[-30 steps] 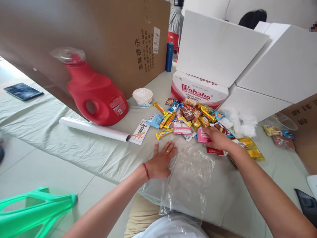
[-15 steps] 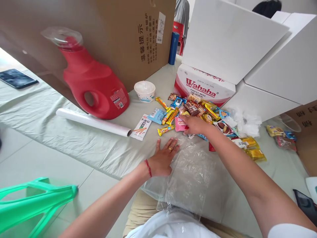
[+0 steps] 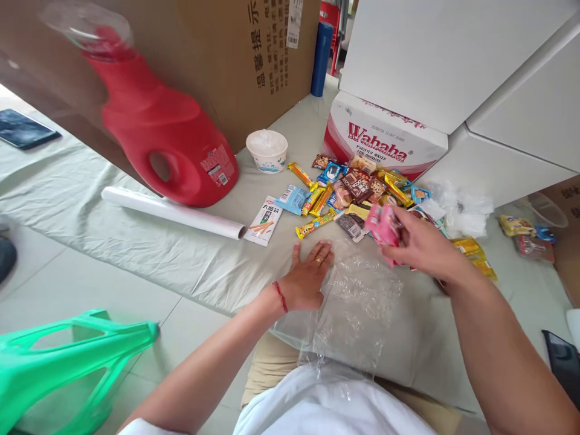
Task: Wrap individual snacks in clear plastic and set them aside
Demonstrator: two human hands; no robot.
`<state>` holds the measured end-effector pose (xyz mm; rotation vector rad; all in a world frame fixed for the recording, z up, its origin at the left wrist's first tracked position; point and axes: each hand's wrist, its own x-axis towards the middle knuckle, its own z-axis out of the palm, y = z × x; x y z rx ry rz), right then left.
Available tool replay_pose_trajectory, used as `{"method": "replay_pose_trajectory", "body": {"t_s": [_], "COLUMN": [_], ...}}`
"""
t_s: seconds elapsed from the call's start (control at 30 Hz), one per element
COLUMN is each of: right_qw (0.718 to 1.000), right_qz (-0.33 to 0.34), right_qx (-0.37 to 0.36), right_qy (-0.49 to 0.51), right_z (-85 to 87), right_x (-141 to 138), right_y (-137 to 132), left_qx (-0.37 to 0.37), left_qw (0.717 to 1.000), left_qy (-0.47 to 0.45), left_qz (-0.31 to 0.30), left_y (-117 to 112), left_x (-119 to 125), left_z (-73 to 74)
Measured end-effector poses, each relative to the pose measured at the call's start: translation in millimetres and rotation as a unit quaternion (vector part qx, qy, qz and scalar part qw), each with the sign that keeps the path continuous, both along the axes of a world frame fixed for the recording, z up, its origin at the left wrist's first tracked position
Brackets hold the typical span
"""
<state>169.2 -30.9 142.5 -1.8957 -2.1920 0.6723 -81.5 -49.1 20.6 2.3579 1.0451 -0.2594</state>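
Between the thumb and fingers of my right hand (image 3: 419, 244) is a pink snack packet (image 3: 384, 226), lifted at the near side of the snack heap. My left hand (image 3: 308, 278) lies flat with fingers spread on the table, at the left edge of a clear plastic bag (image 3: 357, 308). Just beyond it are a yellow snack stick (image 3: 316, 224) and a dark packet with a yellow top (image 3: 353, 222). Brown, blue and yellow wrapped snacks (image 3: 357, 184) are heaped farther back. A white snack packet (image 3: 264, 222) and a light blue packet (image 3: 293, 199) lie left of them.
A red detergent jug (image 3: 170, 133) leans by a large cardboard box (image 3: 194, 54). Nearby are a white roll (image 3: 174, 212), a paper cup (image 3: 266, 151) and a blue cylinder (image 3: 321, 60). A Wahaha carton (image 3: 385, 136) stands behind the snacks. A green stool (image 3: 77, 356) is at lower left.
My right hand has taken hold of the pink packet and carried it right, off the heap, uncovering the dark packet. My left hand stays flat. The view has shifted slightly.
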Motion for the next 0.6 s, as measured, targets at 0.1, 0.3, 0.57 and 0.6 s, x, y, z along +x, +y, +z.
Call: {"method": "replay_pose_trajectory", "body": {"t_s": [0.1, 0.3, 0.57, 0.6], "right_qw": [0.953, 0.903, 0.952, 0.958], "right_qz": [-0.050, -0.103, -0.069, -0.058], "right_qx": [-0.181, -0.292, -0.265, -0.257], "right_qy": [0.237, 0.298, 0.137, 0.114], "right_z": [-9.6, -76.8, -70.9, -68.7], "right_x": [1.0, -8.6, 36.5, 39.7], "right_y": [-59.3, -120.7, -103.4, -100.9], "left_qx": [-0.005, 0.002, 0.010, 0.015], "left_qw": [1.000, 1.000, 0.995, 0.993], "left_qy": [0.011, 0.001, -0.104, -0.118], "left_qz": [0.006, 0.008, 0.004, 0.012], "left_y": [-0.5, -0.8, 0.5, 0.1], "left_x": [2.7, 1.2, -25.2, -28.7], "left_z": [2.1, 3.8, -2.2, -2.2]}}
